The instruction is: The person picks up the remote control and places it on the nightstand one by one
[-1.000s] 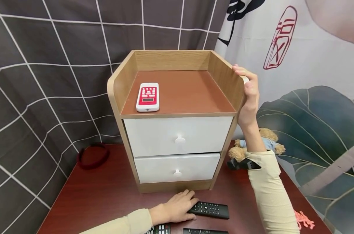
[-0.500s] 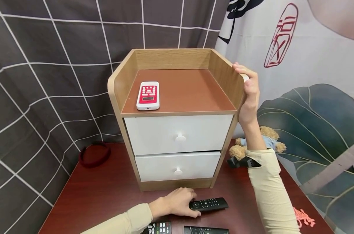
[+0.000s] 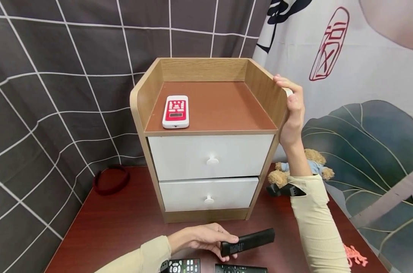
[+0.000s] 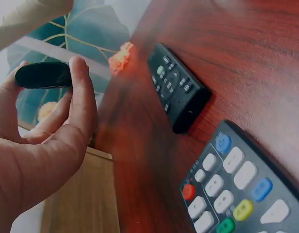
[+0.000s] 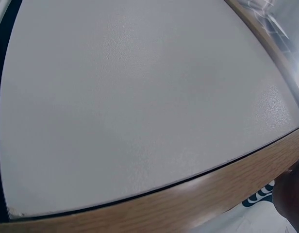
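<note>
In front of the cabinet (image 3: 211,216), my left hand (image 3: 206,239) pinches a black remote (image 3: 249,242) by its left end, its plain back turned up. The left wrist view shows that remote (image 4: 42,75) end-on between thumb and fingers of the left hand (image 4: 52,126), above the table. My right hand (image 3: 293,113) grips the cabinet's right side panel at its front edge. A white and red remote (image 3: 175,112) lies on the cabinet's brown top. Both white drawers (image 3: 212,151) sit in the cabinet; the lower one seems slightly forward.
Two more remotes, one with coloured buttons (image 3: 184,266) and a black one (image 3: 240,269), lie at the table's near edge. A dark red band (image 3: 111,182) is at left. A teddy bear (image 3: 279,177) and a pink item (image 3: 355,254) are at right.
My left hand has lifted the black remote off the table and turned it, so its back shows instead of its buttons. The right hand keeps its hold on the cabinet.
</note>
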{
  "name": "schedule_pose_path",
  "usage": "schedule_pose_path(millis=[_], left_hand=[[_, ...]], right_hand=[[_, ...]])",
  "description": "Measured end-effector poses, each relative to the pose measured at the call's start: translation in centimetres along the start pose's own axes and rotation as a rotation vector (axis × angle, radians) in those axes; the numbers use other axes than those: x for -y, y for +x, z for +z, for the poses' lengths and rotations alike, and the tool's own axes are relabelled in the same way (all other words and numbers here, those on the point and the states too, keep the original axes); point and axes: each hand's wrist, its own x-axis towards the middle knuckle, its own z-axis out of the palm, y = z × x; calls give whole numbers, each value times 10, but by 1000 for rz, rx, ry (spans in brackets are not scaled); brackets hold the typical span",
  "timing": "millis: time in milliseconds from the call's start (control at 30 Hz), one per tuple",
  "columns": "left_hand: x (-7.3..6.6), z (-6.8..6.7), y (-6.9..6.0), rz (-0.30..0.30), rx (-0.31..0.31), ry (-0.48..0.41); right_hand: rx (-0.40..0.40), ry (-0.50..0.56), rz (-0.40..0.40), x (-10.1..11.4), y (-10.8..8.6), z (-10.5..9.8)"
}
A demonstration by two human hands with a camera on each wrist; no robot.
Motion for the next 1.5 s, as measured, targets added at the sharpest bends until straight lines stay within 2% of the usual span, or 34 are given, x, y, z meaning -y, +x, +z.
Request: schedule_pose_path(millis=[167,300,533,667,800,1033,1200,1367,1433,1500], left_hand=[[-7,8,-16,70,8,5],[-21,15,-35,131,-33,49],[-62,30,-84,275,-221,243],[-85,35,-111,332,-260,300],[-112,39,-132,392,-315,342],[-152,50,-158,427,-393,481],[-182,58,-170,458,-462,578],[-219,68,-181,463,-554,684],[-234,72,-183,454,-609,765],[-248,77,-182,438,-712,926]], right_hand=[[3,0,-7,-1,1,2],[10,12,-1,-1,1,3],[6,36,7,0,0,1],[8,33,7,0,0,1],[7,44,6,-1,1,1],[-5,47,0,-2,0,2],[-2,35,2,-1,0,1],[-3,23,-10,-2,0,1],[-3,13,-12,-2,0,1],[-6,13,-13,-2,1,0]])
